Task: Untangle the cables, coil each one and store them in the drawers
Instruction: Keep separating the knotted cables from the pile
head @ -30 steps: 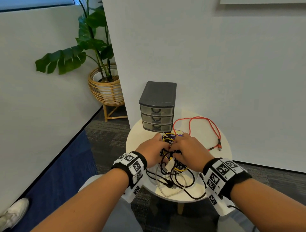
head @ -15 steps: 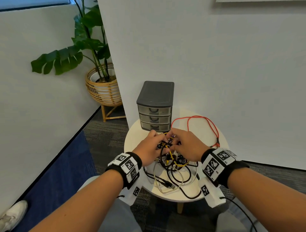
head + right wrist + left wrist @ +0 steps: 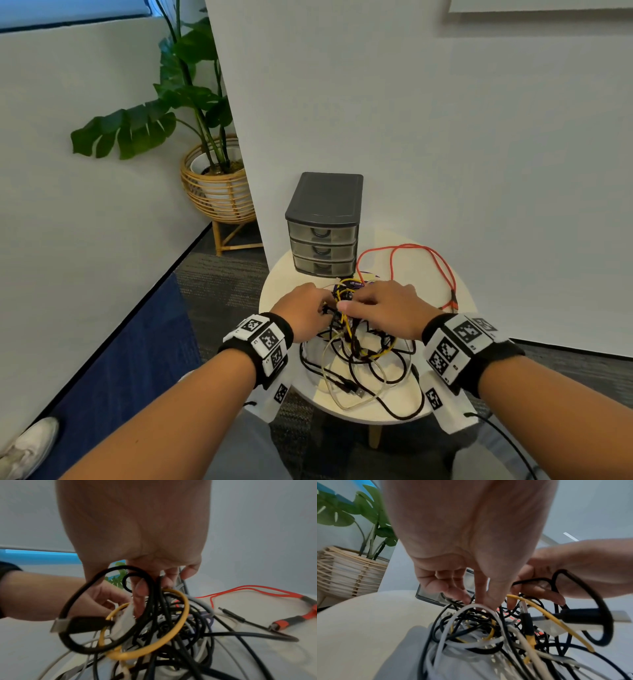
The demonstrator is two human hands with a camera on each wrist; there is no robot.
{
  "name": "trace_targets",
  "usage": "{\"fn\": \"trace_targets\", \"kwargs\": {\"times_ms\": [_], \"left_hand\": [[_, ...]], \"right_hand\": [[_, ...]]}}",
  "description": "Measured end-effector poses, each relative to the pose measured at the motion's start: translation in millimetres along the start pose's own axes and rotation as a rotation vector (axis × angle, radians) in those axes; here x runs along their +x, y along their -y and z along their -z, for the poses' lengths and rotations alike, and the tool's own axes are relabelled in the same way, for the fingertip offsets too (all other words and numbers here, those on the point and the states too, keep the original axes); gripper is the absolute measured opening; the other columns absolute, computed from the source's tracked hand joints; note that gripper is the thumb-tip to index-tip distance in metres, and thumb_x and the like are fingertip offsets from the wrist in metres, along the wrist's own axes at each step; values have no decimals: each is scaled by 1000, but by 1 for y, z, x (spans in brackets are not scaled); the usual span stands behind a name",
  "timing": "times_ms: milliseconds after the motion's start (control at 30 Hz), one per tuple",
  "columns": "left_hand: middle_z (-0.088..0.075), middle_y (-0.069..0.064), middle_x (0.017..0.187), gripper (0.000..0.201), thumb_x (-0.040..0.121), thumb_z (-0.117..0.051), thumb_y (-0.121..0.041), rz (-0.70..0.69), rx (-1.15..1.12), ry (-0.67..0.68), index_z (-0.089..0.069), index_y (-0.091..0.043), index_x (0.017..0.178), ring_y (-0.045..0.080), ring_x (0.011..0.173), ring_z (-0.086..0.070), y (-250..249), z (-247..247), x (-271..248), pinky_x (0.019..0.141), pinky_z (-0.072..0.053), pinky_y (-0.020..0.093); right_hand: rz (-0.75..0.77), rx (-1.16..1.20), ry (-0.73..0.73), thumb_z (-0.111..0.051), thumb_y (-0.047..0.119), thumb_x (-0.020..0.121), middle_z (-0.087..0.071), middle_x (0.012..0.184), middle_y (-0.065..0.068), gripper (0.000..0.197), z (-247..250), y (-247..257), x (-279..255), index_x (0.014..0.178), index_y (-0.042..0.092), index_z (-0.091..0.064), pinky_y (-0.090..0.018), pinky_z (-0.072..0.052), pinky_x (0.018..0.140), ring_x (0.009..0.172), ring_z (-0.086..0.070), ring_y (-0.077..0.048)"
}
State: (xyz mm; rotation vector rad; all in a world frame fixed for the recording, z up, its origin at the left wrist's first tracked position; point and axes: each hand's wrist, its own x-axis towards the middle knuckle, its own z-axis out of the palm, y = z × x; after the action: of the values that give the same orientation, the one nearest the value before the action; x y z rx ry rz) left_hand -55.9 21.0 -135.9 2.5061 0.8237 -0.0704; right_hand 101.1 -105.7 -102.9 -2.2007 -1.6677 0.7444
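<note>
Where both hands dig, cable tangle [image 3: 356, 353], black, white, yellow

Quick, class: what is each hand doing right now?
Left hand: fingertips curled into the cable tangle, pinching strands.
Right hand: holding a black cable looped over its fingers.

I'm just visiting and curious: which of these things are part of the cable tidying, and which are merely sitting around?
Part of the job:
tangled heap of black, white and yellow cables
loose red cable
dark grey three-drawer plastic unit
left hand and right hand, both gripping cables

Just there:
round cream table
potted leafy plant in wicker basket
</note>
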Motion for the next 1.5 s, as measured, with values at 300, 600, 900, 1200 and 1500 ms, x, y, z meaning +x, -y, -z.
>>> {"fn": "trace_targets", "kwargs": {"times_ms": [300, 600, 900, 1200, 1500], "left_hand": [[-49, -2, 123, 42, 88, -76, -29, 37, -69, -39, -51, -33, 121, 20, 106, -57, 8, -2, 7, 90, -53, 38], [-61, 3, 121, 32, 97, -64, -31, 63, -1, -44, -60, -26, 128, 23, 110, -57, 16, -10, 18, 95, -50, 42], [-57, -1, 102, 16, 100, -58, -41, -13, -21, -95, -56, -27, 93, 22, 95, -53, 22, -3, 21, 89, -49, 45], [-59, 7, 79, 14, 103, -55, -30, -117, -263, -142, -52, -21, 93, 17, 67, -47, 13, 15, 12, 62, -39, 34], [-67, -1, 97, 18, 87, -50, -19, -101, -568, 5, -66, -25, 93, 16, 95, -61, 12, 30, 4, 92, -47, 33]], "right_hand": [[-79, -277, -136, -61, 36, 87, -60, 87, 6, 16, -12, 10, 10, 87, 30, -45, -46, -39, 90, 87, -54, -21], [-109, -311, -120, -50, 56, 95, -61, 85, 9, 25, -16, 15, 19, 86, 33, -51, -48, -39, 97, 88, -57, -18], [-162, -110, -199, -60, 30, 91, -59, 81, 7, 12, -3, 10, 20, 84, 29, -50, -40, -46, 81, 81, -56, -18], [-27, -182, -226, -57, 52, 93, -43, 108, 9, 17, -3, 28, 14, 101, 38, -52, -45, -30, 93, 106, -32, -17], [-59, 515, -192, -52, 33, 104, -61, 86, -5, 30, 21, 16, 16, 81, 17, -62, -41, -46, 85, 85, -56, -21]]}}
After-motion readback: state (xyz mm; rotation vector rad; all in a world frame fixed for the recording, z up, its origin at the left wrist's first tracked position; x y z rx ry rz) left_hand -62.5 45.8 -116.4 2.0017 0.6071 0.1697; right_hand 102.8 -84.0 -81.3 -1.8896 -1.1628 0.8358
